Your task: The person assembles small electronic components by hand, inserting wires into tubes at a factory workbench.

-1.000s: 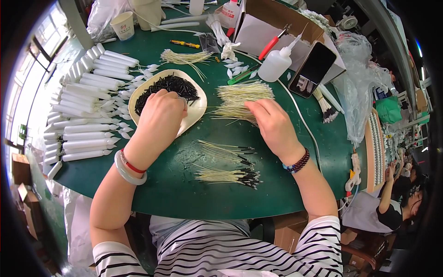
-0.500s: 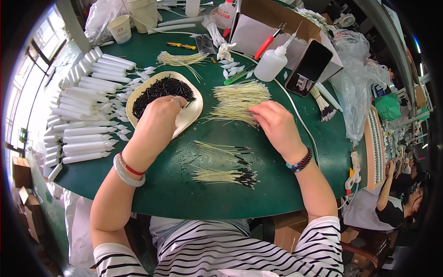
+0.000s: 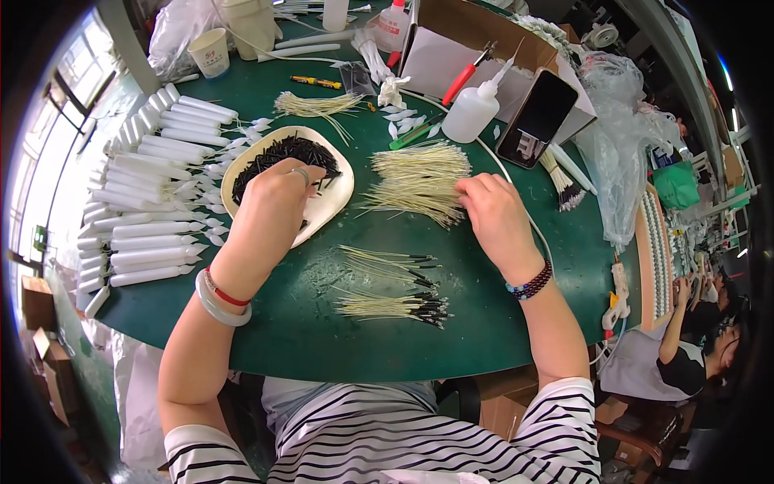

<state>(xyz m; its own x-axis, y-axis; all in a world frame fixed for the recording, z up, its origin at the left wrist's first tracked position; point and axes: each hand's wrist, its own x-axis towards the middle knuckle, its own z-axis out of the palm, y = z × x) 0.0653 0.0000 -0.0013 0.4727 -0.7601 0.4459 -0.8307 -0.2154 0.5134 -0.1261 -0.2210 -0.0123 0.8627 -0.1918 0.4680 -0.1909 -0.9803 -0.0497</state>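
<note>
Short, matte black tubes [image 3: 278, 157] are heaped in a smooth, cream tray [image 3: 329, 202] with rounded corners. The left hand [image 3: 278, 198] is curled narrowly over its near side; whether a tube is held cannot be told. Thin, pale wires [image 3: 415, 177] are piled in a bristly sheaf to the tray's right. At the sheaf's right end, the right hand's [image 3: 493, 211] fingertips are brought close together, their grip unclear. Nearer, two black-tipped bundles [image 3: 387, 305] are laid on the glossy green table [image 3: 322, 351].
</note>
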